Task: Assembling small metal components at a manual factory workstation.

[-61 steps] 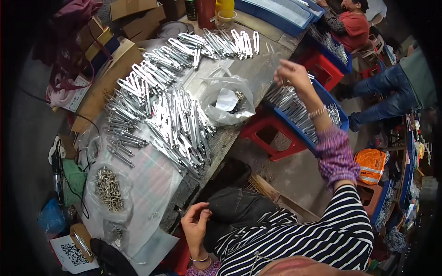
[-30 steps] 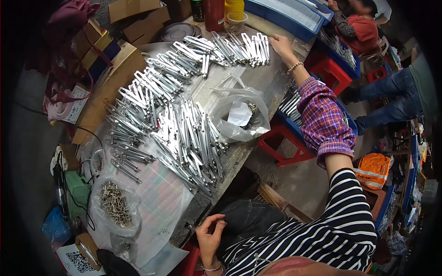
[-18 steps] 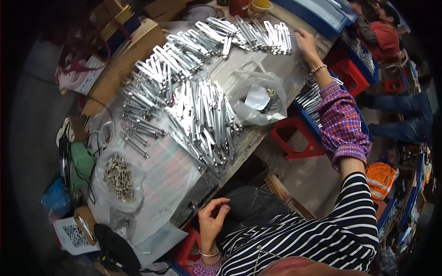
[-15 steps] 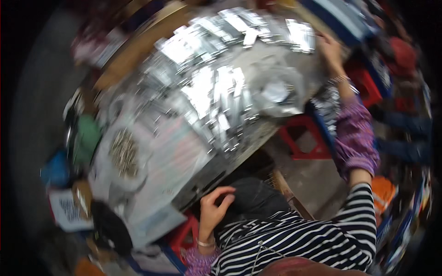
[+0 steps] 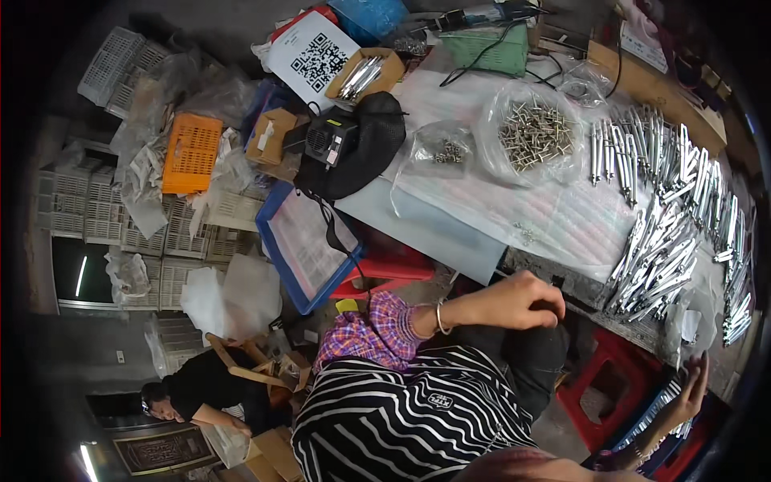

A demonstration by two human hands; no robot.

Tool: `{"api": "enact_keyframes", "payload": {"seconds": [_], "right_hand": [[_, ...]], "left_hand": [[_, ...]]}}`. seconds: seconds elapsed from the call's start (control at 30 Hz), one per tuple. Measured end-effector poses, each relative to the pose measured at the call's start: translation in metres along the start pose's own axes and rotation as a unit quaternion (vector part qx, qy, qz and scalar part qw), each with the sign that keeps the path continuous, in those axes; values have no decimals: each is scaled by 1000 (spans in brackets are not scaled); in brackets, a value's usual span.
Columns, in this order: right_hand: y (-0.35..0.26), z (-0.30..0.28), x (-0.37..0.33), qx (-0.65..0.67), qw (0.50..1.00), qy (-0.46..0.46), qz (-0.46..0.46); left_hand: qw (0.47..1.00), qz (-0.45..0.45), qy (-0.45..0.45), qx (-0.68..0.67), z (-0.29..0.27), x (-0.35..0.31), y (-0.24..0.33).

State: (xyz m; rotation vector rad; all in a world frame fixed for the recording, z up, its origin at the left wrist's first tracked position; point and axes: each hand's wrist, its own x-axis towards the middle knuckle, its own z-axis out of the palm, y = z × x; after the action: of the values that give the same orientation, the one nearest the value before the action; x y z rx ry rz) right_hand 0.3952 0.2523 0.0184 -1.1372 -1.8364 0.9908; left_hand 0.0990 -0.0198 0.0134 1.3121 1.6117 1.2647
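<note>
My left hand point(image 5: 518, 302) hovers above my lap by the table's front edge, its fingers curled in and nothing showing in them. Toward the lower right, my right hand point(image 5: 687, 397) is open with fingers stretched out. It is nearest to a clear plastic bag point(image 5: 679, 325) at the table edge and a blue tray of metal pieces point(image 5: 654, 411). Many shiny slim metal parts point(image 5: 660, 261) lie in piles and rows along the right of the table. A plastic-lined round container of short metal pins point(image 5: 536, 135) stands farther back, beside a small bag of tiny pieces point(image 5: 446, 151).
Red stools point(image 5: 604, 386) stand under the table's edge. To the left are an empty-looking blue tray point(image 5: 309, 245), a black fan-like device point(image 5: 329, 143), an orange crate point(image 5: 191, 153) and a carton of metal parts point(image 5: 369, 76). Another person point(image 5: 210, 394) is at the lower left.
The view has swung to the left. My right hand has left the far end of the metal parts and is now lower, beside the blue tray. My left hand stays over my lap, more curled.
</note>
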Motion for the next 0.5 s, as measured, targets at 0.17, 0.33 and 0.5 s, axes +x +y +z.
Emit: {"api": "enact_keyframes", "payload": {"seconds": [0.17, 0.33, 0.5], "right_hand": [[-34, 20, -47, 8, 999, -25, 47], [-46, 69, -86, 94, 973, -141, 156], [-49, 114, -126, 125, 942, -267, 162]], "left_hand": [[990, -24, 62, 125, -67, 19, 12], [931, -3, 154, 332, -170, 34, 12], [793, -24, 212, 570, -335, 63, -17]]}}
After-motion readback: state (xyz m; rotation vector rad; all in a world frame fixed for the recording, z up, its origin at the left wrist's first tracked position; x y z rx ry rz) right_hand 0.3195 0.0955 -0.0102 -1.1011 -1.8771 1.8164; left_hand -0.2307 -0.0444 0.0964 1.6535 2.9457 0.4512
